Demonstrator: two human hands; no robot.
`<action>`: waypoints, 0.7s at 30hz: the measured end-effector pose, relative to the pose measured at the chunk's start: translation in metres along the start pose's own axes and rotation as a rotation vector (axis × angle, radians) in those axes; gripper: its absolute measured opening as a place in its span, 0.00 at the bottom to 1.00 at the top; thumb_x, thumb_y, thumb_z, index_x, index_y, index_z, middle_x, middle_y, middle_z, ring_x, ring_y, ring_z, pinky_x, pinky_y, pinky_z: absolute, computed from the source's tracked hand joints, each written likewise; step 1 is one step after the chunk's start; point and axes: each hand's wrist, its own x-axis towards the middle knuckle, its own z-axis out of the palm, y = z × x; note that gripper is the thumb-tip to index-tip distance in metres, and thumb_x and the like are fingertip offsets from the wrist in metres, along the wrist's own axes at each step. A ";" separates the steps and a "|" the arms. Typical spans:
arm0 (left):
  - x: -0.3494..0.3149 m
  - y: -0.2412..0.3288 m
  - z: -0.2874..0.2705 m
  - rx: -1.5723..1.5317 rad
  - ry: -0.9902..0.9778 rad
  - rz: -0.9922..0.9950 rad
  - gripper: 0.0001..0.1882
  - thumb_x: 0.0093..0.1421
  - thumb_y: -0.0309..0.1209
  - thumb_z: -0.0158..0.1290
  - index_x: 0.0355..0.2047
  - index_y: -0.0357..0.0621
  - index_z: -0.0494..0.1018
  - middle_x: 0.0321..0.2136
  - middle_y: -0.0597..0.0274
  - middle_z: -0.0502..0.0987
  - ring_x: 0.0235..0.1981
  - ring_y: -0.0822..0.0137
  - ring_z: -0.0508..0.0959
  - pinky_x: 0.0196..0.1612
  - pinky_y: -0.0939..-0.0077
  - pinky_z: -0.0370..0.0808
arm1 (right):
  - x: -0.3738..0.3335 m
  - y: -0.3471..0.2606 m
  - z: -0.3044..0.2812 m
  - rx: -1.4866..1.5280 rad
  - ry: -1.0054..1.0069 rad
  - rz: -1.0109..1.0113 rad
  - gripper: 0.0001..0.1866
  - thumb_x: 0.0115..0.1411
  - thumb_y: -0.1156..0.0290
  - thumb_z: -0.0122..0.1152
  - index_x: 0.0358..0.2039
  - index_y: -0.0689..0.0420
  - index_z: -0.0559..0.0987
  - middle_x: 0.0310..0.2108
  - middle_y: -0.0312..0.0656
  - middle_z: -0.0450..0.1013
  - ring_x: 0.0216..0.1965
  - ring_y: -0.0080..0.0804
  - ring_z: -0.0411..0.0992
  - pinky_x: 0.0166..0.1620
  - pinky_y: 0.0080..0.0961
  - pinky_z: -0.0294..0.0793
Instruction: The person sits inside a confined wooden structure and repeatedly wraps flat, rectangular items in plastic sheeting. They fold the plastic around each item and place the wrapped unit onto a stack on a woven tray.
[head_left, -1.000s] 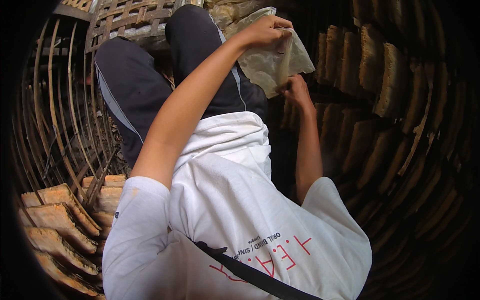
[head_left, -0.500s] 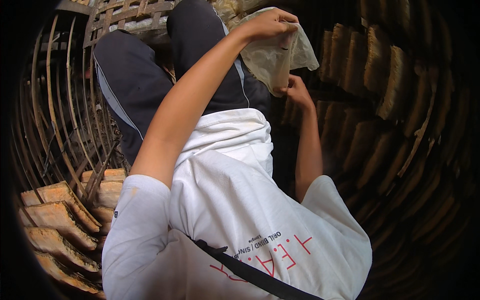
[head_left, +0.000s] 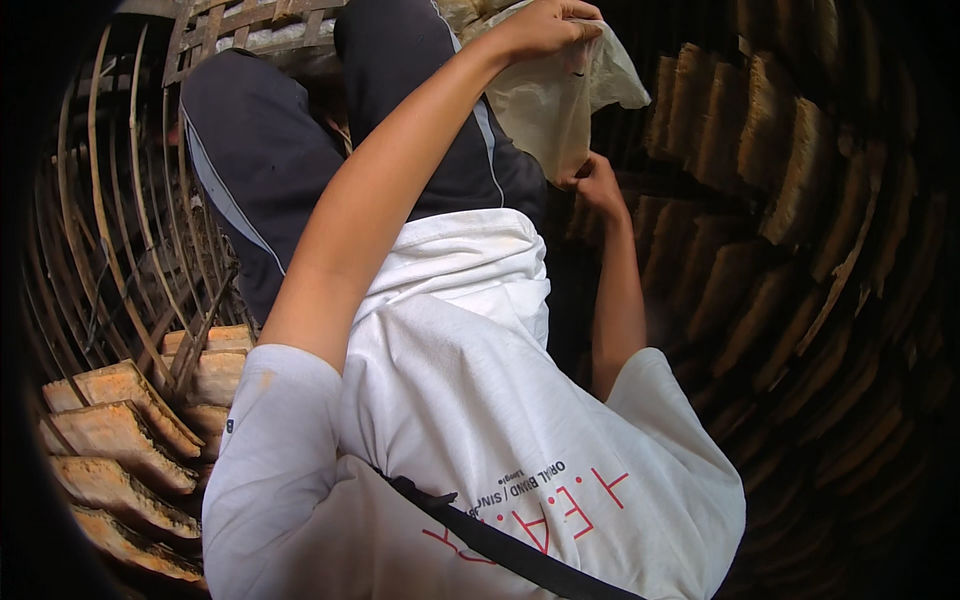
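- My left hand [head_left: 550,30] pinched the upper part of a thin translucent sheet [head_left: 545,115];
- my right hand [head_left: 600,188] gripped its lower edge;
- the sheet hung between them, near my right leg in dark trousers [head_left: 395,110];
- rows of brown slabs [head_left: 797,175] stood to the right, apart from both hands.
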 end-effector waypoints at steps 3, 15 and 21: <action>-0.009 0.022 0.002 0.099 -0.079 -0.023 0.07 0.63 0.28 0.53 0.34 0.39 0.79 0.28 0.64 0.80 0.32 0.74 0.75 0.39 0.73 0.73 | -0.009 -0.026 0.012 0.031 0.090 -0.111 0.20 0.50 0.80 0.71 0.46 0.63 0.80 0.36 0.39 0.81 0.40 0.25 0.78 0.46 0.25 0.76; -0.002 0.011 -0.004 -0.058 0.089 -0.005 0.06 0.63 0.26 0.53 0.34 0.38 0.79 0.27 0.70 0.78 0.32 0.77 0.73 0.38 0.77 0.71 | 0.004 0.015 0.004 -0.352 0.116 -0.053 0.07 0.53 0.77 0.71 0.34 0.61 0.87 0.31 0.38 0.83 0.35 0.26 0.79 0.45 0.26 0.77; -0.007 0.014 0.000 -0.036 -0.015 -0.035 0.07 0.65 0.27 0.53 0.35 0.39 0.79 0.28 0.70 0.78 0.31 0.77 0.74 0.37 0.77 0.72 | -0.008 -0.019 0.006 0.212 0.077 -0.135 0.13 0.55 0.77 0.70 0.43 0.63 0.83 0.38 0.38 0.81 0.40 0.28 0.78 0.47 0.27 0.76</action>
